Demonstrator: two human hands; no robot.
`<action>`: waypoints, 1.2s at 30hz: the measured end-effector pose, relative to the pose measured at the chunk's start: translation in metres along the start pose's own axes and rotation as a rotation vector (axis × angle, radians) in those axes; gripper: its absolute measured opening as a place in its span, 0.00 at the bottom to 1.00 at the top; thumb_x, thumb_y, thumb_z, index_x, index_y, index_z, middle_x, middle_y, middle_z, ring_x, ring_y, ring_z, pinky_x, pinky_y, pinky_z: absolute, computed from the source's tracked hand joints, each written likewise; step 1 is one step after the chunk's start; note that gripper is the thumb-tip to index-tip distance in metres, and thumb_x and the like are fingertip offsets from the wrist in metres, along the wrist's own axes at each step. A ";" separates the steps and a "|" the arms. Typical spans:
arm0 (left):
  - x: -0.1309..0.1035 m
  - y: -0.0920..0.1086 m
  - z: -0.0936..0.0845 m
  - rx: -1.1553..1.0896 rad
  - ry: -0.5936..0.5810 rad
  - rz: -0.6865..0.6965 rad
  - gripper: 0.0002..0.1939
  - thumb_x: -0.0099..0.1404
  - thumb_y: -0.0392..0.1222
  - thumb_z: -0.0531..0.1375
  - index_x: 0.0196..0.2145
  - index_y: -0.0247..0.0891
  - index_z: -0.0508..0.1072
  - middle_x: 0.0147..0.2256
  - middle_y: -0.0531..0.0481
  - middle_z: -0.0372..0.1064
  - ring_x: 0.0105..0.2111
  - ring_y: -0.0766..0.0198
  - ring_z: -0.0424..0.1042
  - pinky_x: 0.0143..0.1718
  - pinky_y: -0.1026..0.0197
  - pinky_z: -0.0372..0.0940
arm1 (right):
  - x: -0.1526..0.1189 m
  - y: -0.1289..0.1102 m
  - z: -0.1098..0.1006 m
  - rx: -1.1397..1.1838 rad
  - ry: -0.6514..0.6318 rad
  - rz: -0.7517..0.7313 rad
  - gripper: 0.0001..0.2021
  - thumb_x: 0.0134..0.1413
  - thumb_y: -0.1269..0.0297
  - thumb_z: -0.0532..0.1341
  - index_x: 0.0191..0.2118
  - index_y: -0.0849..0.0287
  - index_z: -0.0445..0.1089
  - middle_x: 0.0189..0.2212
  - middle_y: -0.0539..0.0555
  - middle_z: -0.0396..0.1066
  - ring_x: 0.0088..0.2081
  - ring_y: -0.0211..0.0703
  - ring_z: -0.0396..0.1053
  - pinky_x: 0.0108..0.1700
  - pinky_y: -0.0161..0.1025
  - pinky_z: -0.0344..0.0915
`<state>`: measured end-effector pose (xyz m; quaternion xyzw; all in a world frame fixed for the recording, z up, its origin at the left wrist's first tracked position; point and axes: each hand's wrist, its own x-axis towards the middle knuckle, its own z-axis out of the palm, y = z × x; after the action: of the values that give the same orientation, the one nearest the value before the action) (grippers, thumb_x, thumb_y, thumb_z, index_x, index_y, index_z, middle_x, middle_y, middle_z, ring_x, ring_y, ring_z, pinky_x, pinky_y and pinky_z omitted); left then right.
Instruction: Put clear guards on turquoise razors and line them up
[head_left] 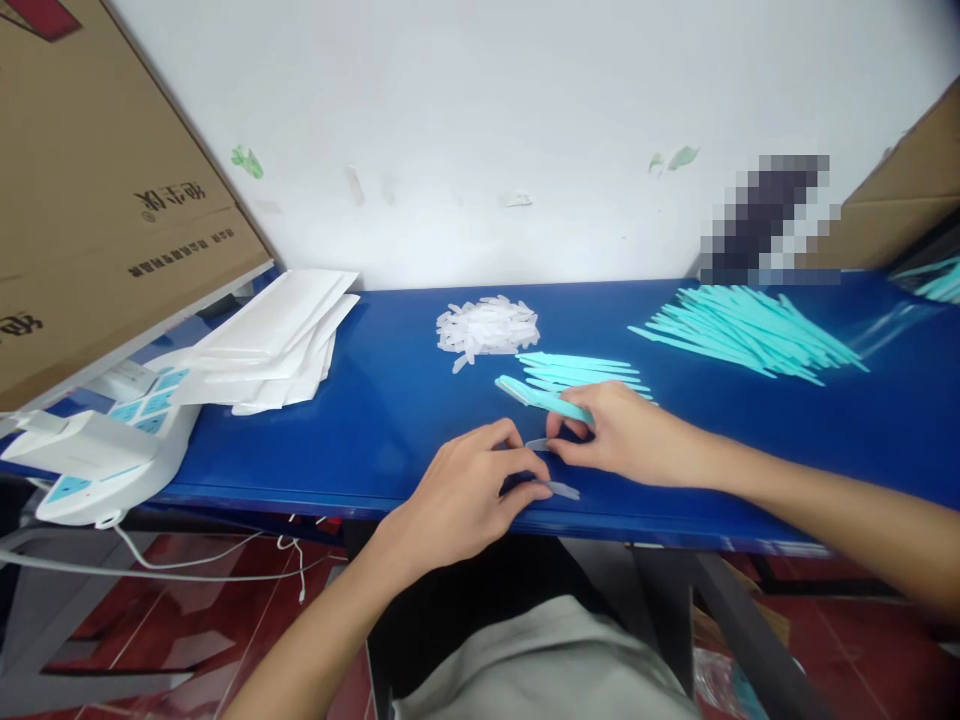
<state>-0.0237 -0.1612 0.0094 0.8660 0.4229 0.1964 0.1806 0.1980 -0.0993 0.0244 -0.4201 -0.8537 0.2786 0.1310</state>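
turquoise plastic sticks cover much of a glossy blue table (360,420) in this head-camera view. at lower centre, the person's right hand (630,435) is closed on one turquoise stick (540,397), pinched between thumb and fingers so that its broad end juts toward the upper left. the left hand (457,495), fingers curled, pinches a small clear cap (559,489) against the table's near edge; a second clear piece (536,444) lies in the gap between the two hands, and whether either hand touches it cannot be told. just beyond the right hand sits a short row of turquoise sticks (581,370), laid side by side. behind that, at centre, is a heap of clear caps (487,326). a far larger fan of turquoise sticks (750,335) spreads across the upper right of the table. stacked white paper sleeves (274,335) lie at the left, beside a white device with turquoise buttons (105,450) at the lower left corner. a brown cardboard box (97,180) leans in at the upper left; another shows at the far right edge. judging from the piles, only a handful of sticks has been brought to the small row, and the big fan and the cap heap look barely touched, so most of the work appears to lie ahead. the held stick seems not yet to carry a cap.
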 end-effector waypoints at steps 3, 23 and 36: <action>0.002 -0.001 0.003 -0.014 0.110 -0.034 0.06 0.71 0.41 0.63 0.38 0.43 0.81 0.47 0.49 0.73 0.43 0.59 0.72 0.45 0.55 0.65 | -0.001 -0.002 -0.002 0.068 -0.061 0.038 0.09 0.56 0.58 0.63 0.31 0.57 0.75 0.21 0.44 0.57 0.23 0.34 0.53 0.27 0.35 0.52; 0.003 -0.034 -0.015 -0.069 0.238 -0.190 0.06 0.69 0.40 0.65 0.42 0.46 0.82 0.41 0.55 0.81 0.41 0.59 0.76 0.44 0.57 0.69 | -0.007 0.010 -0.026 -0.377 0.097 -0.101 0.26 0.73 0.46 0.39 0.32 0.54 0.63 0.25 0.51 0.67 0.28 0.46 0.60 0.40 0.43 0.56; 0.003 -0.034 -0.015 0.005 0.162 -0.136 0.10 0.73 0.40 0.59 0.47 0.43 0.81 0.45 0.49 0.77 0.43 0.58 0.72 0.48 0.55 0.68 | -0.008 0.013 -0.034 -0.460 -0.002 -0.233 0.23 0.74 0.50 0.43 0.37 0.56 0.67 0.31 0.54 0.72 0.31 0.44 0.69 0.34 0.40 0.57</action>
<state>-0.0515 -0.1369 0.0065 0.8169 0.4945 0.2522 0.1566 0.2273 -0.0869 0.0446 -0.3372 -0.9374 0.0607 0.0625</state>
